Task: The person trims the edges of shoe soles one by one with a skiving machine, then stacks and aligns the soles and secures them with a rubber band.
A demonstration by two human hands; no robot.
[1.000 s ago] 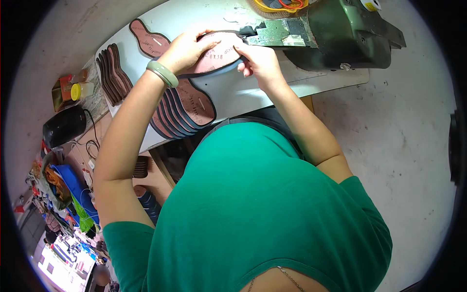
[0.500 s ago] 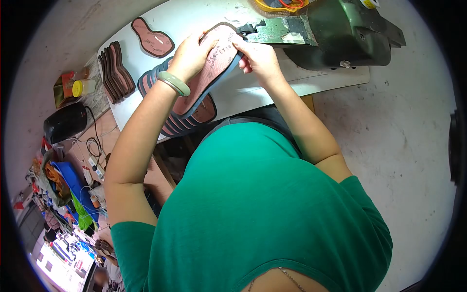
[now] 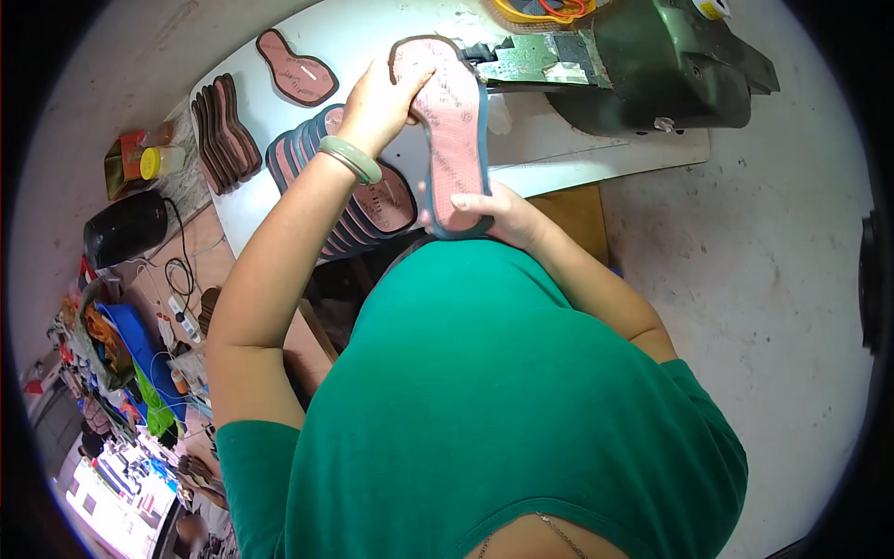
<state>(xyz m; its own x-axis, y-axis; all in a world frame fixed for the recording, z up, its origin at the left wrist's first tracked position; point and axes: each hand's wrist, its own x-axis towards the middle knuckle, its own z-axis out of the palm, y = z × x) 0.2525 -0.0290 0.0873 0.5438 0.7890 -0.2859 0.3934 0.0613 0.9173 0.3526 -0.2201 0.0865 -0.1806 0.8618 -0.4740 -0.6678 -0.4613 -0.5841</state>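
A pink insole point(image 3: 453, 135) with a dark blue edge and printed lettering is held in front of the green machine arm point(image 3: 531, 61). Around its wide upper end closes my left hand point(image 3: 384, 102), thumb across the pink face. My right hand point(image 3: 498, 212) grips the narrow lower end, its thumb on top and fingers behind. The insole's upper right edge lies close to the machine's tip; whether they touch I cannot tell. Under my left wrist, a fanned row of similar pink insoles point(image 3: 386, 207) lies on the white table point(image 3: 568, 166).
One loose pink insole point(image 3: 296, 70) lies at the table's far left. Beside it stands a stack of brown-edged insoles point(image 3: 223, 135). The machine's dark green body point(image 3: 689, 65) fills the right rear. A yellow-lidded jar point(image 3: 161, 163) and a black device point(image 3: 126, 230) are left of the table.
My right hand has slid from the insole's upper edge near the machine down to its narrow end. The insole has turned from slanted to nearly upright in view, and my left hand keeps its hold.
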